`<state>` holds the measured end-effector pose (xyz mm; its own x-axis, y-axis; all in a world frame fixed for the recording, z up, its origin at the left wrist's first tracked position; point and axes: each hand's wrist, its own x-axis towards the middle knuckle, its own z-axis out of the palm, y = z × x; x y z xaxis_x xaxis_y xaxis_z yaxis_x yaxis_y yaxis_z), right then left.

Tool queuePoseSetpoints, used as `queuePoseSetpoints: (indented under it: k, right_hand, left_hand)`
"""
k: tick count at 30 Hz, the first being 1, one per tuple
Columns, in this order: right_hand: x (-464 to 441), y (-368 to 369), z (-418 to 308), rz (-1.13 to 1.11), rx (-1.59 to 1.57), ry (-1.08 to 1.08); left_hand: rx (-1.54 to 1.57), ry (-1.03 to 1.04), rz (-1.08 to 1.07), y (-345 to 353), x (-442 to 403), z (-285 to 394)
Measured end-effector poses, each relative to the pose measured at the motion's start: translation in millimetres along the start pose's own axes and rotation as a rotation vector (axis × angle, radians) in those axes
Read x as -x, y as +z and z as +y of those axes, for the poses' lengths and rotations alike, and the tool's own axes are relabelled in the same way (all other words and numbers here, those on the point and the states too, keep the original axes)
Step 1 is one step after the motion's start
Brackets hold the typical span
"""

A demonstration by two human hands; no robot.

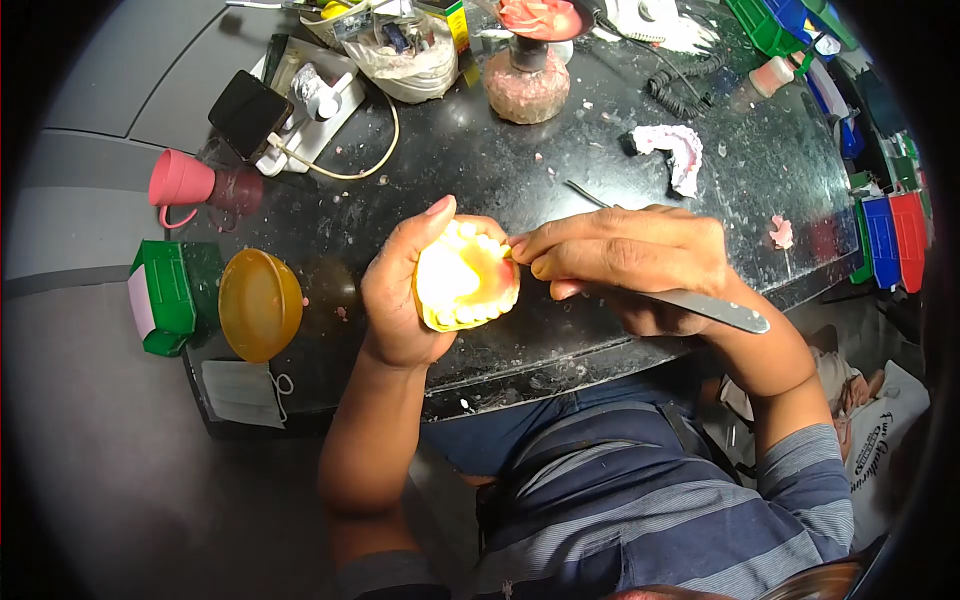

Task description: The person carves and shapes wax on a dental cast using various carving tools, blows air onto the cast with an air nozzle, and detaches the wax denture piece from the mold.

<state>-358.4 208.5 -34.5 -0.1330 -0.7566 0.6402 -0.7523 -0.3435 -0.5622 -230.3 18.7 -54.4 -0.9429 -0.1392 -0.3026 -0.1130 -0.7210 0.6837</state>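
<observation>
A yellow dental cast [467,278] with a row of teeth and pinkish wax lies brightly lit in my left hand [400,290], whose fingers wrap round its back and side. My right hand [630,255] is closed on a metal spatula [715,308]; the flat end sticks out to the right below the hand and a thin dark tip shows above the knuckles. The thumb and fingertips of my right hand touch the teeth at the cast's right edge. Whether they pinch something small there cannot be made out.
An orange bowl [260,305], green box [165,297], face mask [243,392] and pink cup [182,180] stand left. Behind are a power strip with phone [250,113], a burner [527,85] and a plaster piece [672,152]. A person [880,420] sits at right.
</observation>
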Motion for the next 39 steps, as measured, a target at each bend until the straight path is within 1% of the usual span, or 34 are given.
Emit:
queuePoseSetpoints:
  k: [1,3,4,5,6,7,8,10,11,13,14,15,16,17,18,19,20,22,23,28,31,35,38,39]
  right_hand:
    - [-0.2,-2.3,-1.9,0.001,0.001,0.001]
    - [-1.8,-8.1,-7.3,-0.070,-0.052,0.107]
    - [-0.8,-7.6,-7.1,-0.070,-0.050,0.108]
    - [0.5,-5.6,-5.2,0.062,0.042,0.127]
    - [1.7,-2.7,-1.7,0.195,0.136,0.144]
    - [-5.7,2.1,15.1,0.354,0.234,-0.056]
    - [-8.2,-0.1,14.1,0.376,0.323,-0.078]
    - [-6.3,1.6,10.4,0.390,0.205,0.075]
    - [-5.5,3.6,7.7,0.392,0.204,0.075]
    - [-4.7,7.2,2.1,0.457,-0.178,0.255]
    - [-3.9,6.3,-2.0,0.455,-0.179,0.253]
    - [-2.8,3.8,-6.8,0.425,-0.186,0.323]
    - [-2.8,2.5,-8.8,0.395,-0.194,0.392]
    - [-3.6,2.7,-7.8,0.395,-0.195,0.390]
    - [-4.3,2.7,-6.2,0.331,-0.244,0.359]
    - [-4.5,3.2,-5.2,0.268,-0.292,0.329]
    - [-3.4,5.7,-6.8,0.273,-0.433,0.426]
    - [-2.2,11.7,-9.5,0.348,-0.594,0.604]
    - [-2.3,13.2,-9.8,0.349,-0.594,0.604]
    - [-1.6,14.4,-11.8,0.332,-0.610,0.639]
    - [-2.2,17.7,-11.4,0.358,-0.639,0.646]
    - [-1.2,18.1,-10.7,0.341,-0.600,0.634]
    - [-3.1,18.2,-12.5,0.372,-0.621,0.633]
    - [-3.8,15.3,-13.1,0.319,-0.616,0.648]
  left_hand:
    - [0.004,-0.014,-0.007,-0.9,0.1,0.2]
    - [0.008,-0.029,-0.016,-2.2,-0.3,-1.9]
    - [0.000,-0.033,0.008,-3.2,-0.6,-4.7]
    - [-0.009,-0.036,0.031,-3.7,-1.2,-7.3]
    - [0.022,-0.026,-0.093,-2.2,-3.1,-10.9]
    - [0.012,-0.039,-0.101,-1.7,-3.0,-8.8]
    - [0.004,-0.050,-0.107,-1.5,-2.8,-6.5]
    - [-0.008,-0.029,-0.110,-1.9,-3.7,-5.9]
    - [-0.022,-0.009,-0.111,-2.2,-3.4,-5.4]
    - [-0.062,0.009,-0.123,-1.3,-2.3,-3.5]
    - [-0.099,0.026,-0.135,-0.5,-1.6,-2.5]
    - [-0.098,0.028,-0.133,1.4,-0.8,-1.6]
    - [-0.165,0.066,-0.140,4.3,-0.1,-0.9]
    - [-0.233,0.104,-0.149,6.1,0.4,-0.8]
    - [-0.234,0.104,-0.148,6.6,0.9,-1.1]
    - [-0.288,0.157,-0.136,6.7,1.9,-1.8]
    - [-0.342,0.209,-0.125,6.7,3.0,-2.2]
    - [-0.382,0.245,-0.109,6.1,3.9,-3.3]
    - [-0.421,0.282,-0.091,6.0,4.2,-3.9]
    - [-0.439,0.291,-0.053,11.7,5.9,-3.5]
    - [-0.458,0.293,-0.049,10.2,5.6,-4.4]
    - [-0.463,0.289,-0.055,9.0,5.5,-4.1]
    - [-0.476,0.308,-0.032,10.7,4.7,-5.7]
    - [-0.476,0.308,-0.032,9.9,4.3,-6.1]
